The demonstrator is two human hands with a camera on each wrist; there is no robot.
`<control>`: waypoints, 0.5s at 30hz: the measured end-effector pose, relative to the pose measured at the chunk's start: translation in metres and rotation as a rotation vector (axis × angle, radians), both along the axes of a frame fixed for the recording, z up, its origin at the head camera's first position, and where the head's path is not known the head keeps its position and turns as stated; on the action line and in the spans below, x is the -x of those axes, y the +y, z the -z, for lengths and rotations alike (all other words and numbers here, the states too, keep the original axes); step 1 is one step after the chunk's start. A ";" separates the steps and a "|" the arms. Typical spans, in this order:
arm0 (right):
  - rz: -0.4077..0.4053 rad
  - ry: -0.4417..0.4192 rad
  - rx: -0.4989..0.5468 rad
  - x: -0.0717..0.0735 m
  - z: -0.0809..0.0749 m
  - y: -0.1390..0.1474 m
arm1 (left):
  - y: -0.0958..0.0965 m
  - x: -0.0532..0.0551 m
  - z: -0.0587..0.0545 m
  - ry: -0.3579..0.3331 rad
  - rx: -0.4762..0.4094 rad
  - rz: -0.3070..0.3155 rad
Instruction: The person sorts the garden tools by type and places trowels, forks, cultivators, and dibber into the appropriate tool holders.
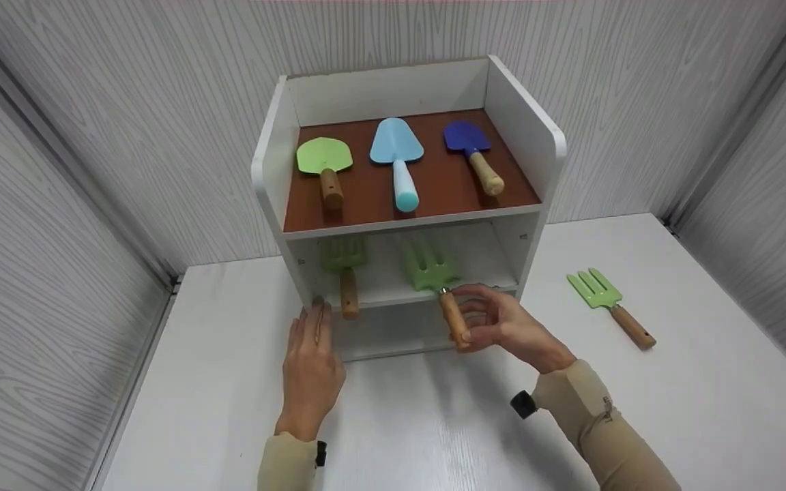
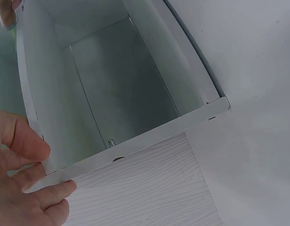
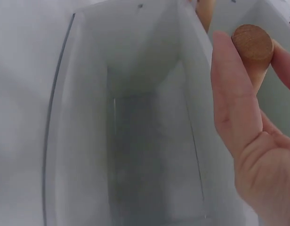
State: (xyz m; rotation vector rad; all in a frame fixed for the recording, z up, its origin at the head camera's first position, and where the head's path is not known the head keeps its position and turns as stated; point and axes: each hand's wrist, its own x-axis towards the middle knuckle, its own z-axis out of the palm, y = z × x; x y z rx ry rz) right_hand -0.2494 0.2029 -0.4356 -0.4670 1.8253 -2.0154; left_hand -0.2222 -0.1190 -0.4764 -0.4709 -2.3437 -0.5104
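Observation:
My right hand (image 1: 499,320) pinches the wooden handle (image 1: 454,320) of a green hand fork between thumb and fingers. The green tines (image 1: 427,262) lie over the middle shelf, handle projecting forward. From the right wrist view, the round handle end (image 3: 253,42) shows between the fingers. Beside it a second green hand fork (image 1: 349,293) rests on the same shelf, its handle jutting past the edge. My left hand (image 1: 311,372) holds the shelf unit's left front edge; in the left wrist view, thumb and fingers lie about the white side panel (image 2: 149,139).
A light green trowel (image 1: 325,155), a light blue trowel (image 1: 396,143) and a dark blue trowel (image 1: 468,138) lie on the brown top shelf (image 1: 366,198). A third green hand fork (image 1: 598,290) is on the white table (image 1: 707,382) to the right. Patterned walls stand behind and beside.

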 end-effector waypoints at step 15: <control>0.045 -0.077 0.054 0.012 -0.027 -0.021 | 0.000 0.001 0.001 0.013 0.004 -0.002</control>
